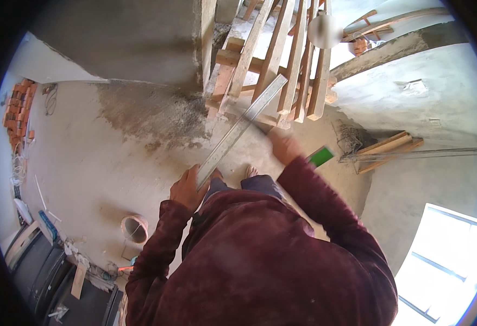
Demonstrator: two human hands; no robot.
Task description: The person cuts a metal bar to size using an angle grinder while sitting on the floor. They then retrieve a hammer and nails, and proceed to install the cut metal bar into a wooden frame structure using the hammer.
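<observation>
My left hand (184, 190) is closed around the near end of a long, flat, pale metal bar (233, 137). The bar slants up and away to the right, and its far end overlaps the wooden slats in view. To the right of it my right hand (285, 146) is closed and smeared by motion. A thin dark tool (259, 130), also blurred, runs from this hand toward the bar; its exact kind does not show. By the right wrist a green, flat-ended piece (321, 156) sticks out; whether it belongs to the tool, I cannot tell.
Ahead stands a wooden slatted frame (271, 54) beside a grey plastered wall (124, 41). A bucket (134, 228) stands at left on the concrete floor (86, 179). Bricks (18, 114) are stacked far left. Boards (388, 148) lean at right, above a bright window (445, 261).
</observation>
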